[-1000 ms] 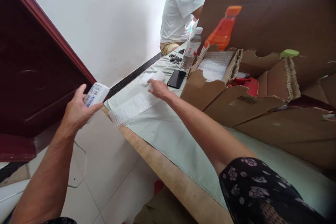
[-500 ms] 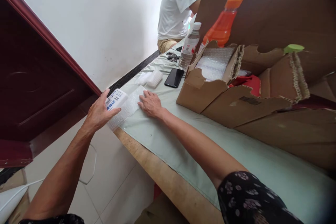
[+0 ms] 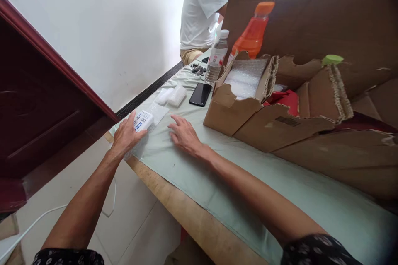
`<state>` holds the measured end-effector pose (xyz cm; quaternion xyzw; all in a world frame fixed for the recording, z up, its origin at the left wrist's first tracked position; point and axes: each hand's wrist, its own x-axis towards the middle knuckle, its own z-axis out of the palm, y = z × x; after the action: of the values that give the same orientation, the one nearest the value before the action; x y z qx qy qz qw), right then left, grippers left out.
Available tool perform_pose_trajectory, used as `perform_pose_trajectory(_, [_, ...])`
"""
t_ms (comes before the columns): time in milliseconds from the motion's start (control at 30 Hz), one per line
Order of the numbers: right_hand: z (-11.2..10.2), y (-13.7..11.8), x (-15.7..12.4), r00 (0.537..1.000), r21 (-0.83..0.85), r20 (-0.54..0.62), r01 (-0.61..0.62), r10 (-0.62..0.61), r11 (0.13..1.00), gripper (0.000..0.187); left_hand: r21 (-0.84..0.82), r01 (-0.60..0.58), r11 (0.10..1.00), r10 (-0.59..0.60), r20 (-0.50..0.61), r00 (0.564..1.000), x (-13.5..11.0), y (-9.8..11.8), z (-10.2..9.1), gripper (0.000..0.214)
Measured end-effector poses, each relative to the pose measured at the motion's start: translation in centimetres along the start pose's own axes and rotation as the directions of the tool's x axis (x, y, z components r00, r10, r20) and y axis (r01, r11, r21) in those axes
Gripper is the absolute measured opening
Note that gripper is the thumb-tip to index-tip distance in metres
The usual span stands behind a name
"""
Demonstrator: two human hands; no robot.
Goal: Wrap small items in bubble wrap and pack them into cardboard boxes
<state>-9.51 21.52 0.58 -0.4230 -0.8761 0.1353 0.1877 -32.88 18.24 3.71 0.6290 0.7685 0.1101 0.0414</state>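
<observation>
My left hand (image 3: 126, 135) grips a small white box with blue print (image 3: 143, 121) and presses it down on a sheet of bubble wrap (image 3: 155, 116) at the table's near left corner. My right hand (image 3: 184, 134) lies flat on the pale green table cover (image 3: 199, 165) just right of the sheet, fingers spread and holding nothing. Two small bubble-wrapped packets (image 3: 172, 95) lie a little farther back on the table.
A black phone (image 3: 200, 94), a water bottle (image 3: 217, 56), an orange bottle (image 3: 252, 35) and keys (image 3: 199, 69) sit behind. Torn cardboard boxes (image 3: 280, 120) holding bubble wrap fill the right side. A person in a white shirt (image 3: 202, 12) sits at the far end. A dark red door (image 3: 37, 103) stands left.
My left hand brought the white box down from the air onto the bubble wrap. My right hand drew back from the far packets to rest beside the sheet.
</observation>
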Motion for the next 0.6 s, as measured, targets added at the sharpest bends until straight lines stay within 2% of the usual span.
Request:
perform_pose_trajectory(133, [-2.4, 1.2, -7.3, 0.999, 0.039, -0.027, 0.043, -0.042, 0.998, 0.023, 0.082, 0.047, 0.996, -0.049, 0.017, 0.999, 0.1, 0.3, 1.1, 0.083])
perform_pose_trajectory(267, [-5.7, 2.3, -15.7, 0.993, 0.006, -0.122, 0.003, -0.003, 1.000, 0.024, 0.199, 0.047, 0.979, -0.056, 0.039, 0.998, -0.1, 0.3, 0.5, 0.080])
perform_pose_trajectory(367, [-7.8, 3.3, -22.8, 0.972, -0.071, -0.211, -0.117, 0.100, 0.991, 0.026, 0.236, -0.029, 0.971, 0.045, -0.064, 0.997, -1.1, 1.7, 0.2, 0.083])
perform_pose_trajectory(433, [-8.5, 3.7, -27.8, 0.955, -0.143, -0.232, -0.224, 0.187, 0.964, 0.028, 0.185, -0.145, 0.972, 0.174, -0.151, 0.973, -2.7, 4.3, 1.3, 0.086])
perform_pose_trajectory(500, [-8.8, 3.7, -33.0, 0.929, -0.221, -0.217, -0.347, 0.301, 0.912, 0.032, 0.089, -0.349, 0.933, 0.359, -0.160, 0.919, -5.5, 8.0, 3.5, 0.083])
perform_pose_trajectory(533, [-8.9, 3.5, -35.5, 0.907, -0.254, -0.208, -0.413, 0.367, 0.875, 0.035, 0.044, -0.472, 0.880, 0.473, -0.131, 0.871, -7.3, 10.1, 4.8, 0.079])
perform_pose_trajectory(600, [-9.0, 2.7, -40.5, 0.851, -0.298, -0.193, -0.524, 0.488, 0.798, 0.040, -0.018, -0.685, 0.728, 0.685, -0.031, 0.728, -11.5, 14.0, 7.4, 0.067])
